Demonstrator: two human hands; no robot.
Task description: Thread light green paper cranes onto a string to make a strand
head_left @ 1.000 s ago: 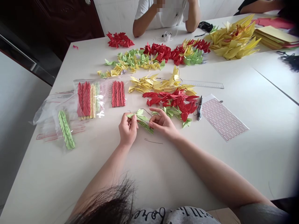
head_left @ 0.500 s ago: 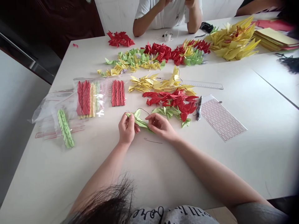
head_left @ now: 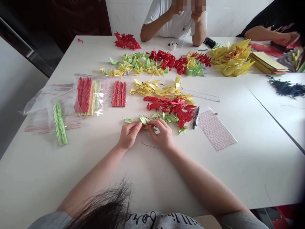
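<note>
Lying nearest, a thin bent wire [head_left: 149, 145] rests on the white table [head_left: 143, 171], on the near-left side of the red paper heap [head_left: 170, 106]. Just beyond the wire, also to the heap's near left, the left hand [head_left: 128, 135] and right hand [head_left: 161, 132] come close together, thumbs and fingers of both drawn narrow on a light green folded piece [head_left: 143, 120]. Well left of the heap lies a green strip [head_left: 60, 124]; just to its right, a pen [head_left: 196, 117]. Loose green pieces [head_left: 168, 117] touch its near edge. Yellow pieces [head_left: 156, 88] lie right behind it. Farther behind, a person in white [head_left: 177, 27] sits with raised hands.
</note>
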